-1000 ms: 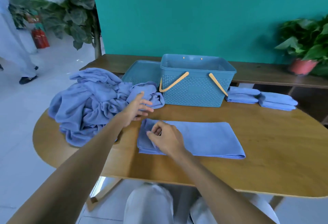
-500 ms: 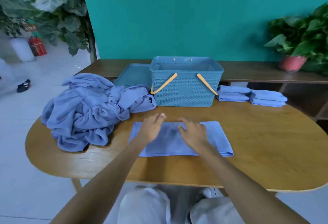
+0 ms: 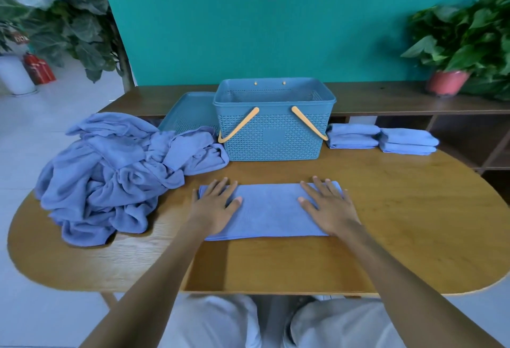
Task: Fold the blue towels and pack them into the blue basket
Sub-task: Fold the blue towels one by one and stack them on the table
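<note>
Teal wall fills the background behind a rounded wooden table (image 3: 400,226), with a long dark wooden shelf (image 3: 386,99) running along the wall just behind it. On the near middle of the table lies a blue towel (image 3: 269,209) folded into a long flat strip, its length running left to right. Both hands rest on it, palms down: the left hand (image 3: 214,207) covers the towel's left end with fingers straight and slightly spread, and the right hand (image 3: 328,207) lies flat on the right end the same way, fingers stretched toward the far edge; neither hand grips anything. Between the two hands a bare stretch of towel shows. Beyond the towel, toward the wall, stands the blue basket (image 3: 273,138), perforated, upright, with its two tan handles (image 3: 238,124) folded down against the front wall; what shows of its inside holds no towels. Just left of the basket and behind it lies a flat blue perforated lid (image 3: 190,111). A large crumpled heap of unfolded blue towels (image 3: 110,179) takes up the left side of the table, one end touching the basket's lower left corner. Right of the basket, just beside it, sit two small stacks of folded towels (image 3: 380,138), side by side at the table's far edge. A potted plant in a reddish pot (image 3: 447,83) stands on the shelf at far right, and a tall leafy plant (image 3: 63,16) rises at far left, with a red fire extinguisher (image 3: 38,69) on the floor beyond it
</note>
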